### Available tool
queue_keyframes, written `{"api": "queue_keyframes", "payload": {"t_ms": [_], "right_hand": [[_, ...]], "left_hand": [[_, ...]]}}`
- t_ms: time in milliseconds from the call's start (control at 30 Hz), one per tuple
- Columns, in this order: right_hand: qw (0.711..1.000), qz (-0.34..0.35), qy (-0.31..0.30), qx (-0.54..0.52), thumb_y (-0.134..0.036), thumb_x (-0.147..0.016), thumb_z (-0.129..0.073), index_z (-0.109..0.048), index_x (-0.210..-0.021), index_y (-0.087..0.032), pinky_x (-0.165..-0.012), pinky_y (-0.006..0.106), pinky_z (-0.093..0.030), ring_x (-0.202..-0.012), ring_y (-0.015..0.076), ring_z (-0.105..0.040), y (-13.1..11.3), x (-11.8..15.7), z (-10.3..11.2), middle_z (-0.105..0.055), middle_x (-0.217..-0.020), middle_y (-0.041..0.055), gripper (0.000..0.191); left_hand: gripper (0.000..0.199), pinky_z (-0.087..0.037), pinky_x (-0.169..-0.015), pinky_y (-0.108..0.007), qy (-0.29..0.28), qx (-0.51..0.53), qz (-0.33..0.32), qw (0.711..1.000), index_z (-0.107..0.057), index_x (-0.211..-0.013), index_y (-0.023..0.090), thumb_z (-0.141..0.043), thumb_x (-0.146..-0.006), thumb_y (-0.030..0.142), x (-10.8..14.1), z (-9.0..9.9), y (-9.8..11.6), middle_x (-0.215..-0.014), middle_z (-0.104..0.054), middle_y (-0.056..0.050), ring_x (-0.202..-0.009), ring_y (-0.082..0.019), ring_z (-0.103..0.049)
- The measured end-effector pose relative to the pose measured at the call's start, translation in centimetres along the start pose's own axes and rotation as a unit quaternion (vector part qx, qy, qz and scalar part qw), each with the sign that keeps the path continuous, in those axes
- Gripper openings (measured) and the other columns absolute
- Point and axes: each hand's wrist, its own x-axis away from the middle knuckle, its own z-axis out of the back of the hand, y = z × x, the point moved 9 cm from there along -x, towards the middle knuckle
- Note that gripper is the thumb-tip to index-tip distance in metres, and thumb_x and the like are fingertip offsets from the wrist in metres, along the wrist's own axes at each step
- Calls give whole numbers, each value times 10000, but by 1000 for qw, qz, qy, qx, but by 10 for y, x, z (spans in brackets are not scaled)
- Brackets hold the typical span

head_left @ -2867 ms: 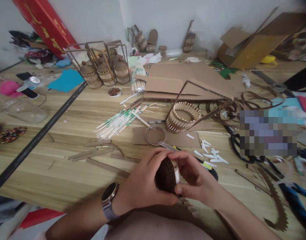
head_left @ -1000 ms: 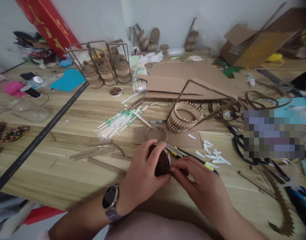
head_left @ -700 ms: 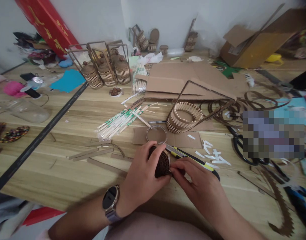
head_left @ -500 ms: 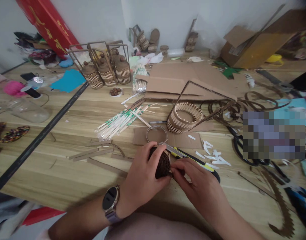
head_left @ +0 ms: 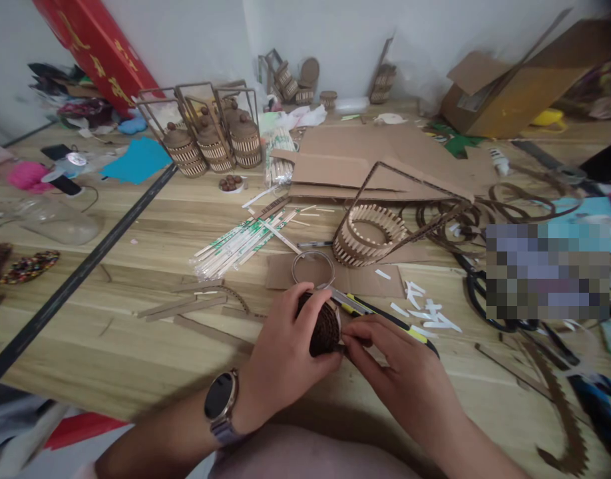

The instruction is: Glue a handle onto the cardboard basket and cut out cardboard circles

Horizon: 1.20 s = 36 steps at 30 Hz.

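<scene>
My left hand [head_left: 285,346] is wrapped round a dark brown coil of corrugated cardboard strip [head_left: 324,332], with the fingers over its top and the thumb beneath. At the coil's right edge, the fingertips of my right hand [head_left: 398,372] are pinched together; whatever is between them is too small to make out. Just beyond the coil lies a thin ring [head_left: 313,268] on a piece of cardboard. A yellow and black utility knife [head_left: 385,319] rests behind my right hand, partly covered by it. Farther back stands a small slatted basket [head_left: 370,234] with a tall angular cardboard handle.
Several lidded baskets [head_left: 215,150] stand at the back left, near a dish of brown beads [head_left: 231,183]. Wrapped sticks [head_left: 245,239] lie left of centre. Scissors [head_left: 490,299], white paper scraps [head_left: 430,309] and curled brown strips [head_left: 515,196] are on the right.
Both hands stay almost in place round the coil. My right fingertips shift very slightly at its right edge. Nothing else on the table has visibly moved.
</scene>
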Motion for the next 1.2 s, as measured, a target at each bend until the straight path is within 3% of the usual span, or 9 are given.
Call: {"api": "queue_keyframes", "payload": {"t_ms": [433, 800, 1000, 1200], "right_hand": [[999, 17, 0, 44, -149, -967, -474, -675, -873, -217, -604, 294, -580, -682, 186, -734, 1, 4, -4, -761, -796, 37, 232], [1000, -4, -4, 25, -124, -929, -475, -637, -815, -222, -591, 261, -554, -654, 164, -706, 3, 1, -3, -721, -742, 17, 221], [1000, -18, -5, 23, -133, -907, -504, -675, -856, -238, -642, 285, -557, -717, 177, -735, 6, 0, -1, -768, -798, 11, 207], [998, -1, 4, 61, -124, -892, -521, -656, -785, -231, -627, 305, -483, -619, 161, -701, 2, -1, -2, -743, -696, -17, 203]], "left_hand": [[678, -481, -1046, -535, -16, -9, 16, 1000, -405, -1335, 214, -672, -721, 105, 0, -5, -3, -1336, -495, -159, -1265, -345, -529], [654, -487, -1045, -486, -15, -1, 8, 1000, -444, -1322, 184, -662, -712, 97, -1, -4, 0, -1323, -517, -158, -1251, -326, -539], [699, -490, -1029, -537, -13, -33, 19, 999, -408, -1340, 222, -702, -714, 121, -2, -4, -4, -1327, -502, -155, -1245, -354, -542], [699, -513, -989, -554, -6, -78, 7, 997, -407, -1342, 196, -719, -722, 112, -1, -3, 0, -1314, -508, -177, -1209, -375, -554]]}}
